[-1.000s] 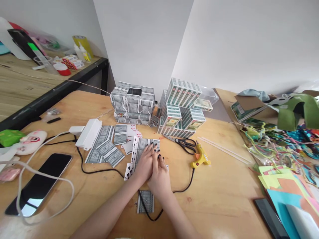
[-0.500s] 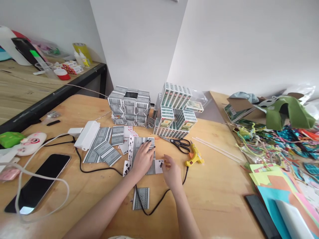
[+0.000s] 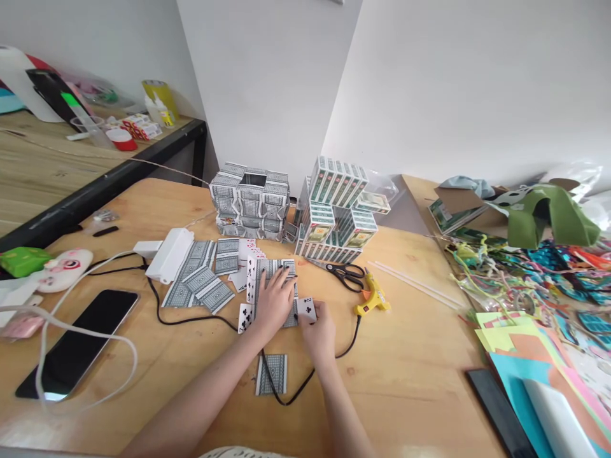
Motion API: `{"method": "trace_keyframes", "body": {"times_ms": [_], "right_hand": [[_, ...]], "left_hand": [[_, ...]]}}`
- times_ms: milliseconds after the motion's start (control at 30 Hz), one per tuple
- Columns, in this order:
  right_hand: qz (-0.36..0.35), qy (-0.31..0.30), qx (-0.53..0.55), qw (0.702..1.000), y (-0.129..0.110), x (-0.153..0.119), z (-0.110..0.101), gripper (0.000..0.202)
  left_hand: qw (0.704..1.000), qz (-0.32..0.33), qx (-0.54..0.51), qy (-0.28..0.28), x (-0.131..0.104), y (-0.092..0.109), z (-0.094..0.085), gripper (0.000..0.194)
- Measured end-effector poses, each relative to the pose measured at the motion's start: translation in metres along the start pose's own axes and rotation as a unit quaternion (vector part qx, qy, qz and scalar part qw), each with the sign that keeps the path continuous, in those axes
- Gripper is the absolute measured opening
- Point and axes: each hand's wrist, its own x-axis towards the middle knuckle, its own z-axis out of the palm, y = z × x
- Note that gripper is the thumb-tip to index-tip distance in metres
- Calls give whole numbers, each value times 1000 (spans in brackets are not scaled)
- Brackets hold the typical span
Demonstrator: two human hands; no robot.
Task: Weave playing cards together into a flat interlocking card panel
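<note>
My left hand (image 3: 277, 298) lies flat with fingers stretched out, pressing on a patch of face-down playing cards with grey patterned backs (image 3: 264, 270). At the patch's right edge, my right hand (image 3: 319, 327) pinches the white end of a playing card (image 3: 308, 308) showing a 2 of clubs, between thumb and fingers. Face-up club ends (image 3: 245, 316) stick out on the left side of the patch. Part of the cards is hidden under my left hand. One face-down card (image 3: 273, 374) lies nearer to me, crossed by a black cord.
Behind stand a structure of folded cards (image 3: 249, 203) and stacked card boxes (image 3: 334, 210). Scissors (image 3: 346, 275) and a yellow glue gun (image 3: 373, 296) lie to the right. Loose cards (image 3: 209, 289), a white power strip (image 3: 170, 254) and a phone (image 3: 79, 343) are left. Coloured paper (image 3: 520, 356) lies far right.
My right hand has moved slightly left and closed on the 2 of clubs card end. That end now looks bent up. My left hand stays flat on the cards.
</note>
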Motion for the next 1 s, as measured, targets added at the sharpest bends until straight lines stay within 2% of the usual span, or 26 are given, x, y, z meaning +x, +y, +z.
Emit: {"method": "trace_keyframes", "body": {"times_ms": [100, 167, 300, 500, 667, 833, 1000], "right_hand": [[-9, 62, 5, 998, -4, -8, 10, 21], [-6, 79, 13, 997, -6, -8, 14, 19], [-9, 68, 19, 997, -8, 3, 13, 13], [-48, 42, -7, 998, -12, 27, 10, 15], [-48, 37, -29, 998, -12, 38, 11, 16], [-55, 40, -13, 998, -10, 35, 13, 18], [-83, 30, 15, 996, 0, 29, 15, 41]], "left_hand": [[1000, -15, -3, 5, 1, -2, 2, 32], [1000, -17, -3, 14, 0, -3, 3, 33], [1000, 20, -2, 7, -9, 1, -6, 35], [997, 71, -12, -31, -40, 17, -24, 33], [998, 44, 26, -24, -54, 19, -14, 34], [996, 72, 41, -31, -54, 17, -3, 39], [997, 67, 34, -35, -51, 18, -3, 42]]}}
